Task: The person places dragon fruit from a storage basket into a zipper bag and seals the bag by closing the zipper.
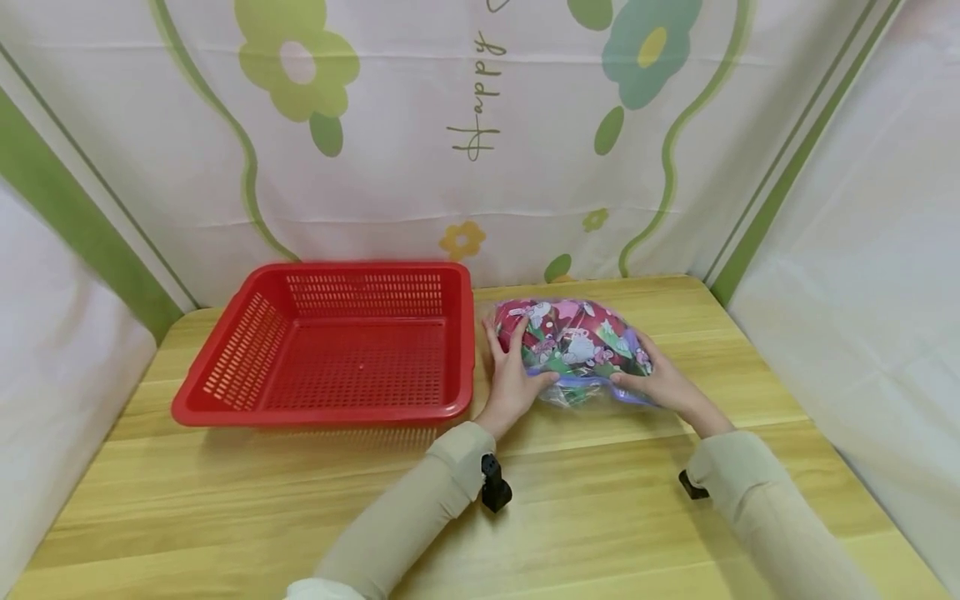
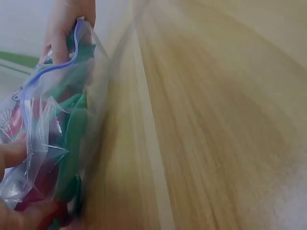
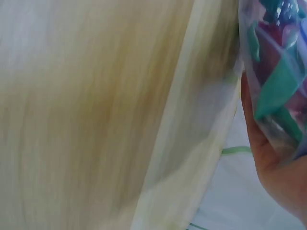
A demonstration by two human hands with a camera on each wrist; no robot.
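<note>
A clear zip bag (image 1: 577, 342) with a purple zip strip lies between the two hands, right of the red basket. Flowers and butterflies are printed on it, and red and green contents show through. My left hand (image 1: 513, 379) grips its left end, thumb on the near side, fingers over the top. At the opposite end, my right hand (image 1: 660, 379) holds the bag with its thumb near the zip. Green pieces inside the bag (image 2: 72, 129) show in the left wrist view. The right wrist view has my right hand (image 3: 283, 184) against the bag's side.
A red plastic basket (image 1: 322, 417) with slotted walls stands on the wooden table (image 1: 600, 517), just left of my left hand. Behind the table hangs a white curtain (image 1: 540, 167) with flower prints. White cloth walls rise on both sides.
</note>
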